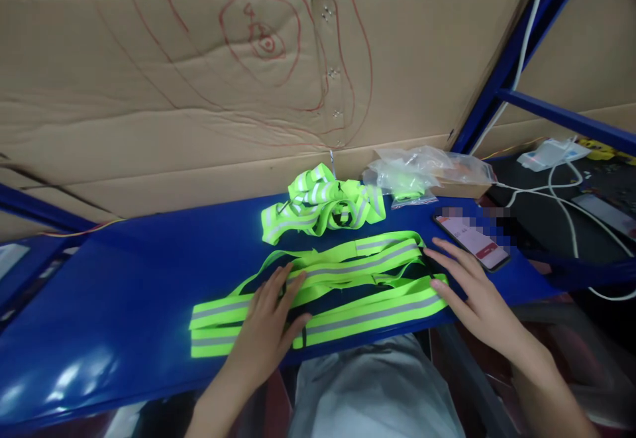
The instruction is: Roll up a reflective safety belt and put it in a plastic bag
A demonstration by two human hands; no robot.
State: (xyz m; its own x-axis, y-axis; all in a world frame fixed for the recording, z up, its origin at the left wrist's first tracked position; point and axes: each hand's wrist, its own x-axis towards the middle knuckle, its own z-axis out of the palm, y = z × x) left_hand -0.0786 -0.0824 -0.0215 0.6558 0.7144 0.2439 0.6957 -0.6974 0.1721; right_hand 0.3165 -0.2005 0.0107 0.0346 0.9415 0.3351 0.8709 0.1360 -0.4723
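Note:
Neon-yellow reflective straps (pixel 368 319) with grey stripes are spread lengthwise along the front of the blue table (pixel 149 266). My left hand (pixel 268 322) lies over them left of the middle, fingers stretched and apart. At their right end, the spread fingertips of my right hand (pixel 470 292) rest on or just beside the bands; exact contact is hard to tell. Neither hand grips anything. Behind the straps, a tangled heap of the same reflective webbing (pixel 322 203) sits near the cardboard wall.
Clear plastic bags (pixel 417 166), one with something neon inside, lie at the back right on a cardboard box (pixel 462 189). A phone (pixel 472 238) is close to my right hand. White cables (pixel 566 206) run at the far right, past a blue frame post (pixel 501 87). Cardboard (pixel 149 126) closes off the back.

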